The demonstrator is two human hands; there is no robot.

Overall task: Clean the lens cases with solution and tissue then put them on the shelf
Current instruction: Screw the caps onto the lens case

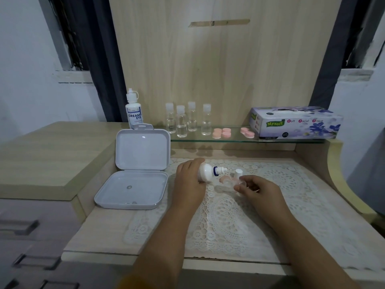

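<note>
**Solution bottle tipped toward a lens case over the lace mat**

The lens case (227, 180) being worked on sits low over the lace mat (229, 215) at the middle of the bench (104, 232), pinched by the curled fingers of the right hand (253, 187). It is pale pink and partly clear; the fingers hide its near end, and blur makes it hard to say whether its wells are open or hold liquid. A small white cap (238, 173) stands just behind it; whether it touches the case cannot be told.

The left hand (188, 178) grips a white solution bottle (207, 172) lying nearly sideways, its uncapped nozzle pointing right toward the case. The palm covers the bottle's body, so no label can be read.

To the left, an open white hinged box (133, 187) rests on the bench, lid upright; its tray holds two tiny round items, too small to identify.

Behind, on the glass shelf (235, 139), two pairs of pink lens cases (222, 132) (247, 132) lie flat with caps on. Four small clear bottles (188, 119) with white caps stand beside them, each partly filled with clear liquid. A second solution bottle (134, 110), labelled DREAM EYE, stands at the shelf's left end, its base hidden by the box lid. A tissue box (295, 123) lies at the right end.
</note>
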